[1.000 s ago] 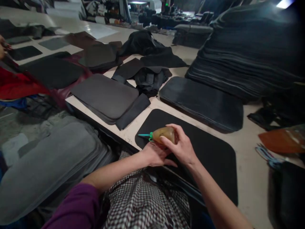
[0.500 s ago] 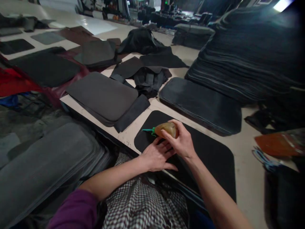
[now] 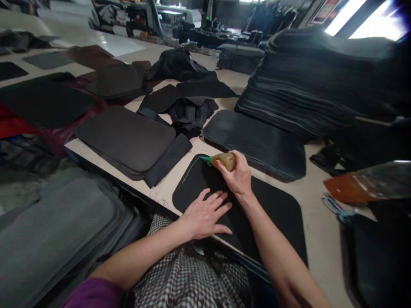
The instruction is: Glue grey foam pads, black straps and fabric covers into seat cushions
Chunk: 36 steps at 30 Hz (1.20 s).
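My right hand (image 3: pixel 239 173) grips an amber glue bottle (image 3: pixel 225 161) with a green nozzle (image 3: pixel 206 158). The bottle lies nearly level, its nozzle tip at the far left corner of a black round-cornered panel (image 3: pixel 276 205). A thin pale line of glue (image 3: pixel 189 171) runs along the panel's left edge up to about the tip. On the same panel my left hand (image 3: pixel 207 214) rests flat, fingers spread, holding nothing. Part of the panel is hidden under my hands and right forearm.
Behind the panel is a stack of black panels (image 3: pixel 257 139); to the left lies a brown-grey stack (image 3: pixel 128 137). A tall dark pile (image 3: pixel 298 81) rises at the back right. An orange-handled brush (image 3: pixel 346 188) lies at right. Grey sheets (image 3: pixel 73 222) are heaped beside the table at left.
My right hand has moved the bottle's nozzle to the panel's far left corner, and a pale line now shows along the left edge. My left hand has flattened on the panel.
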Motion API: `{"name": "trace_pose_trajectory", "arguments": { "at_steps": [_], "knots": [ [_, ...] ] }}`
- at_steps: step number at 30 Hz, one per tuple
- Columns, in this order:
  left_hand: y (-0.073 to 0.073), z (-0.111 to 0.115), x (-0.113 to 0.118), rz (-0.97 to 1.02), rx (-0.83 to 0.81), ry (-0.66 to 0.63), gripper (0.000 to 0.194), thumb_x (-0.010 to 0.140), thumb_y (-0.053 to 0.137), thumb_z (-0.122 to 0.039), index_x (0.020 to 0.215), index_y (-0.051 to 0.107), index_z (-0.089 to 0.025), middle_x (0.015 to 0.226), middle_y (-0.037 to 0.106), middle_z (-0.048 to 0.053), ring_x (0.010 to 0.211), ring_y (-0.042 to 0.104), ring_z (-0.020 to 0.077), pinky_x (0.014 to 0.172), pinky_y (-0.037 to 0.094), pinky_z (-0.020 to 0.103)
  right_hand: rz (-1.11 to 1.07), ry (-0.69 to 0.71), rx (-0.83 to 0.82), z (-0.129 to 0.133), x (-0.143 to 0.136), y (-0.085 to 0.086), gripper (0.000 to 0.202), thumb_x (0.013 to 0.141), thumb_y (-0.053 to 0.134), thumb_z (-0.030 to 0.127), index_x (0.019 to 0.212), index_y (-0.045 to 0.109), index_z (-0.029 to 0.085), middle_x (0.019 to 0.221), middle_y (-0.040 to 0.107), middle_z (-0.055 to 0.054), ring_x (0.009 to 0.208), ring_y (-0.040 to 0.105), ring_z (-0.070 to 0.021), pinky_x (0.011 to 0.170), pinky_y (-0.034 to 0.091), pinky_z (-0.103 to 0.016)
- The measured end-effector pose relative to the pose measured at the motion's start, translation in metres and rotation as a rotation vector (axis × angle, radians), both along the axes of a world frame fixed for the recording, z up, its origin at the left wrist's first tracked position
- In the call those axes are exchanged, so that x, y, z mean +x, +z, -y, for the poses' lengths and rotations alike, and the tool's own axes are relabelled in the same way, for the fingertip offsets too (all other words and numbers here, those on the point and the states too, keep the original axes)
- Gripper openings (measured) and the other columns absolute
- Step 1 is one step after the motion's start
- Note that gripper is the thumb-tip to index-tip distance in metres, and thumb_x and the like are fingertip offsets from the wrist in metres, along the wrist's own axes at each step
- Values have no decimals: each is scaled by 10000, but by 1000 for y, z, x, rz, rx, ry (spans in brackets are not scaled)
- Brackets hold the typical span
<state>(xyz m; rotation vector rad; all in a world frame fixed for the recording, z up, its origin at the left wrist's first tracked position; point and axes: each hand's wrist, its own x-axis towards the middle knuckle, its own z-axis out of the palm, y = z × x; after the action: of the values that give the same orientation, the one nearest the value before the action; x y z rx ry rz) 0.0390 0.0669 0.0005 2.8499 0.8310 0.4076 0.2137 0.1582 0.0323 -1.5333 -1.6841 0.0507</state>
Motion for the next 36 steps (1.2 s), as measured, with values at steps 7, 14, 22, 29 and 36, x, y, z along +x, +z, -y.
{"name": "trace_pose_trajectory", "arguments": {
  "at_steps": [7, 14, 22, 29, 36],
  "knots": [
    [0, 1, 3, -38, 29, 4, 768, 999, 242, -720, 1561, 400, -221, 1660, 336, 103, 1557, 250, 249, 1255, 195, 506, -4, -96, 3, 13, 44, 0, 513, 874, 653, 562, 1220, 583, 191, 1182, 647, -138, 1084, 623, -299, 963, 516, -439],
    [-2, 0, 7, -93, 70, -1, 732, 1001, 308, -704, 1568, 396, -251, 1680, 295, 77, 1561, 249, 243, 1249, 236, 504, 27, -288, -74, 78, 142, 8, 554, 832, 667, 612, 1205, 616, 206, 1154, 680, -119, 1019, 640, -307, 913, 519, -450],
    [-2, 1, 10, -146, 95, -2, 691, 1014, 338, -669, 1584, 366, -279, 1689, 262, 67, 1561, 255, 246, 1239, 255, 516, 4, -609, -115, 163, 240, 8, 545, 791, 711, 611, 1171, 661, 225, 1104, 701, -90, 965, 652, -298, 880, 513, -435],
    [-6, 1, 12, -202, 164, -17, 684, 1023, 369, -632, 1594, 350, -256, 1689, 251, 90, 1560, 257, 267, 1224, 273, 547, -22, -620, -129, 192, 253, 15, 523, 790, 722, 551, 1198, 675, 227, 1123, 718, -85, 975, 669, -289, 885, 515, -414],
    [-8, 2, 13, -197, 186, -23, 663, 1029, 386, -604, 1591, 363, -254, 1682, 270, 85, 1550, 283, 271, 1224, 284, 532, -204, -589, -331, 244, 264, 36, 560, 731, 762, 602, 1146, 685, 235, 1003, 730, -60, 853, 662, -272, 753, 527, -388]
  ]
}}
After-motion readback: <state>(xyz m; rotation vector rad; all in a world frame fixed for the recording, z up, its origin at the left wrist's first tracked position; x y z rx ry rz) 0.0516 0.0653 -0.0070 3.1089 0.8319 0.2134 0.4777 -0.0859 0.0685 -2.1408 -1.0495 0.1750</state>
